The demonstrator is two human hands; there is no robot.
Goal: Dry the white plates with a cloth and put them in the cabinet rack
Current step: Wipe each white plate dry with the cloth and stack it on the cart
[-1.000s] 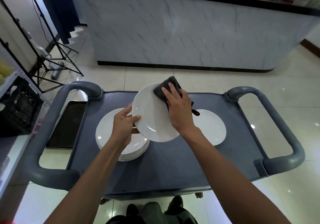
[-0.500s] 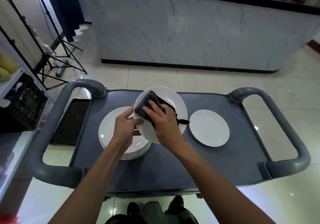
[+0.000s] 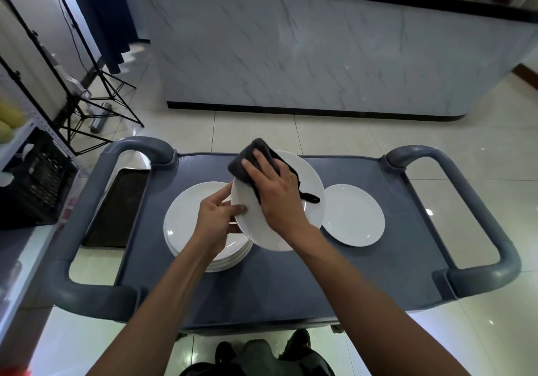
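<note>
Plate getting wiped over a grey cart

The cart (image 3: 291,282) carries a stack of plates (image 3: 186,224) on its left and a single plate (image 3: 353,215) on its right. Between them, tilted in the air, is a plate (image 3: 313,185): left hand (image 3: 217,215) grips its edge, right hand (image 3: 276,194) presses a dark cloth (image 3: 253,154) flat against its face.

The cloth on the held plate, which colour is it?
Dark grey, nearly black; the cloth shows in the head view.
</note>
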